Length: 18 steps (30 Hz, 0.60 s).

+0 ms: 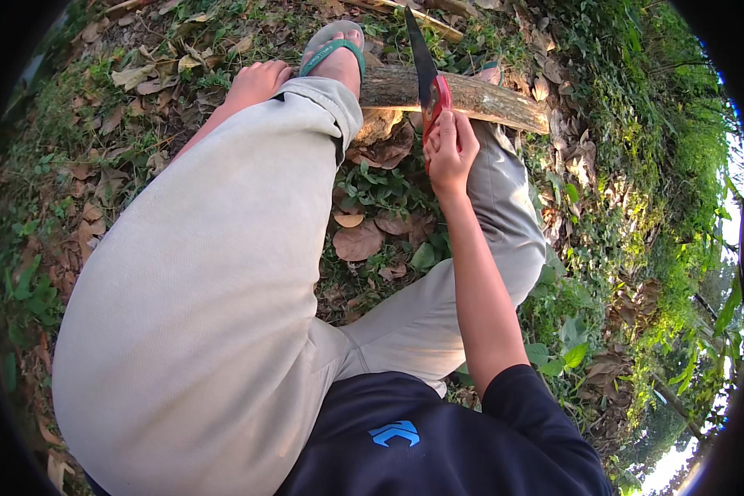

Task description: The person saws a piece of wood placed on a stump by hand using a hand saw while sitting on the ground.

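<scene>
A pruning saw [424, 56] with a dark blade and a red handle is in my right hand [452, 151], fingers wrapped round the grip. Its blade points away from me and crosses over the log [492, 102]; whether the teeth touch the bark I cannot tell. The log lies crosswise, with my left foot [339, 59], in a green-strapped sandal, pressed on its left part. Left of that foot, my left hand [258, 81] is closed, fingers bent down at the log's left end. The trouser leg and foot hide much of that grip.
Under the log sits a pale brown chunk [376, 126], perhaps wood or stone. Dry leaves [358, 241] and low green plants cover the ground. My other foot [491, 74] is beyond the log. Thin sticks [422, 18] lie farther off, and dense bushes [686, 157] stand on the right.
</scene>
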Motion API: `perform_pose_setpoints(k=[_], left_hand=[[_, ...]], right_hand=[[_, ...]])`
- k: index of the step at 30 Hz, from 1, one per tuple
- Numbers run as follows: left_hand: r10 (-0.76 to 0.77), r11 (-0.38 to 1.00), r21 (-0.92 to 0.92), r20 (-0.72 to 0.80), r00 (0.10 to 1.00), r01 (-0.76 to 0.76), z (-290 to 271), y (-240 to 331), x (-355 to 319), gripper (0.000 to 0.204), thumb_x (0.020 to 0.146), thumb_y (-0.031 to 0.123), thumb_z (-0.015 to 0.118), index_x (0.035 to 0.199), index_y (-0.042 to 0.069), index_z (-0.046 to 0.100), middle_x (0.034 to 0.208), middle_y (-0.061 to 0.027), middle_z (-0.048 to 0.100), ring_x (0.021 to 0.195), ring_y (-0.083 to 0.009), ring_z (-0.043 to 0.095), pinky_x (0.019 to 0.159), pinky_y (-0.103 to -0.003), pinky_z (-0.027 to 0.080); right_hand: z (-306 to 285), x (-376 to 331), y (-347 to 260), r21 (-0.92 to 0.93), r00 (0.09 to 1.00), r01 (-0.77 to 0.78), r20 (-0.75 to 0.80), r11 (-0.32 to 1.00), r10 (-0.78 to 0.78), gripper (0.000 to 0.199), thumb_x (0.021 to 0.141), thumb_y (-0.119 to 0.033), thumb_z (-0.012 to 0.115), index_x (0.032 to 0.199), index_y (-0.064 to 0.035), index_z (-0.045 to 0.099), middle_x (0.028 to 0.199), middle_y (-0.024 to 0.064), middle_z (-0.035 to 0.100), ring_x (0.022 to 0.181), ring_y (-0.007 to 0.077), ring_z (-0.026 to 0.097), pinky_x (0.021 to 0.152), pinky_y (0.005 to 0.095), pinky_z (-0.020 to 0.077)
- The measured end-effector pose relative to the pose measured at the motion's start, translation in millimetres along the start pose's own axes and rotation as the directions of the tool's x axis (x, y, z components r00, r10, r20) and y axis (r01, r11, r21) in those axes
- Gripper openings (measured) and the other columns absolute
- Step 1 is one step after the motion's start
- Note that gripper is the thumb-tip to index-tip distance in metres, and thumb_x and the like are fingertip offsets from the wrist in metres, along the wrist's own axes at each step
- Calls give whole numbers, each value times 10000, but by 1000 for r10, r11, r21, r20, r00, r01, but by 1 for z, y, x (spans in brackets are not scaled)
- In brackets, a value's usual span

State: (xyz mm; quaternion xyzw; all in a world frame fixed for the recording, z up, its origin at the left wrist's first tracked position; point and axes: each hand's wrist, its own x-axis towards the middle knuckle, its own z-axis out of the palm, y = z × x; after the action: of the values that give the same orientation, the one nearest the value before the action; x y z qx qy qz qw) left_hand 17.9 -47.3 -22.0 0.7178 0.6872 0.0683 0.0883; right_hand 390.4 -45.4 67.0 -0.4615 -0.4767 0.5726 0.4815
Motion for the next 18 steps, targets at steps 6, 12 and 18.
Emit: perform_pose_setpoints(k=[6,12,18], left_hand=[[-12,1000,-10,31,999,12,-8,-3,-3,387,1069,421,406,1190,135,637,1172,-97,699,1097,-324,648,924,-480,495],[-47,997,-66,2,999,47,0,2,4,374,1069,409,405,1166,137,641,1133,-95,696,1088,-314,646,922,-483,492],[-26,997,-76,-75,997,20,-2,0,-3,326,1039,374,451,1077,121,652,1029,-119,691,984,-343,655,841,-504,503]], right_hand=[[18,-105,-29,-146,993,51,-99,988,-66,180,1058,-132,525,996,17,606,676,-26,528,530,15,437,459,206,337],[-7,-152,-99,-108,991,-91,-110,990,79,205,1075,-159,518,978,7,589,661,-36,477,521,8,381,449,201,291],[-9,-54,-201,-186,959,-284,-49,941,280,252,1070,-234,552,903,-50,591,574,-83,389,420,-5,301,365,206,220]])
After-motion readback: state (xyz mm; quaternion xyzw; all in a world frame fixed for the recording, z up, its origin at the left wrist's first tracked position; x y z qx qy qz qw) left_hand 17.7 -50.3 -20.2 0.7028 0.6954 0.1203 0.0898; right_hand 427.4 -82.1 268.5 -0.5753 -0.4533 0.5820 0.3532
